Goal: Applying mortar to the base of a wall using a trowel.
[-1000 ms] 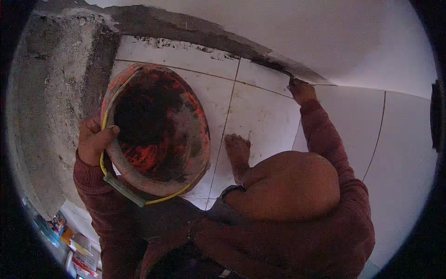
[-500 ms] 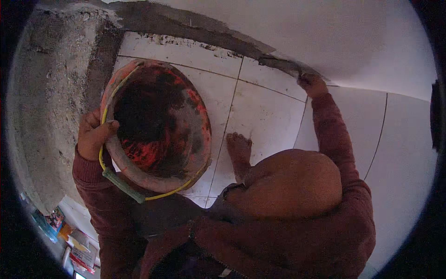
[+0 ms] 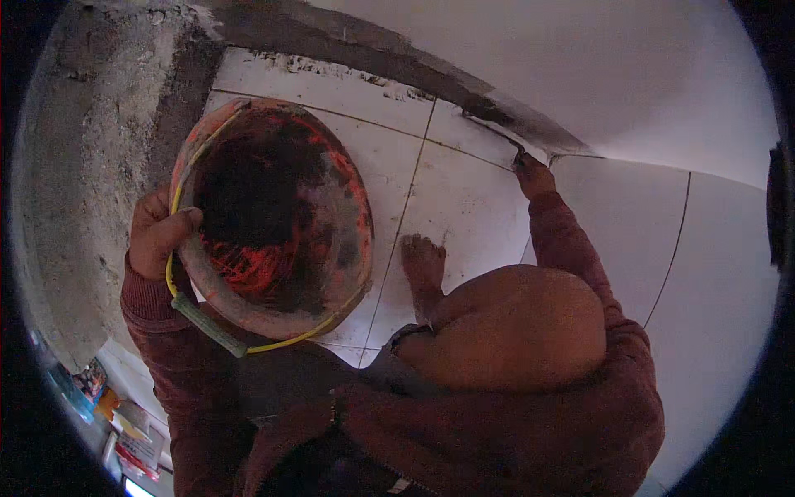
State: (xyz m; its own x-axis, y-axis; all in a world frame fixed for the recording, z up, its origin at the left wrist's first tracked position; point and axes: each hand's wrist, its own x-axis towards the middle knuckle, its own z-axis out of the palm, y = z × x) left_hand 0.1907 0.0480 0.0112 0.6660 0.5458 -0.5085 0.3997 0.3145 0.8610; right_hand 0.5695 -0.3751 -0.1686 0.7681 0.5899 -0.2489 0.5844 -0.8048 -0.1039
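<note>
Left hand [image 3: 156,236]: closed on the near-left rim of a round bucket [image 3: 222,300], thumb over the lip, fingers folded down the outside. Right hand [image 3: 534,176]: arm stretched forward, fingers closed around the dark handle of a thin, trowel-like tool [image 3: 491,129]. The tool's narrow edge runs leftward from the fist along the foot of the wall; from here I cannot tell whether it touches wall or floor.

Bucket: to the person's left, mouth turned up toward the head. Rim crusted grey; inside, bright red shows through in streaks around a dark area whose contents I cannot make out. Yellow bail [image 3: 290,341] lies down along the left and near rim, with a green grip [image 3: 209,326] at the lower left.

Between bucket and right arm: a bare foot [image 3: 425,263] on pale floor tiles [image 3: 472,211], speckled with dirt; a bent bare knee [image 3: 513,331] nearer the body. Both sleeves [image 3: 571,236] dark red.

Farther out: white wall [image 3: 613,83] ahead, a rough dark grey band [image 3: 364,43] along its base, tapering rightward. Rough grey concrete surface [image 3: 108,174] on the left. Lower left, assorted small coloured items [image 3: 137,447], blurred.
</note>
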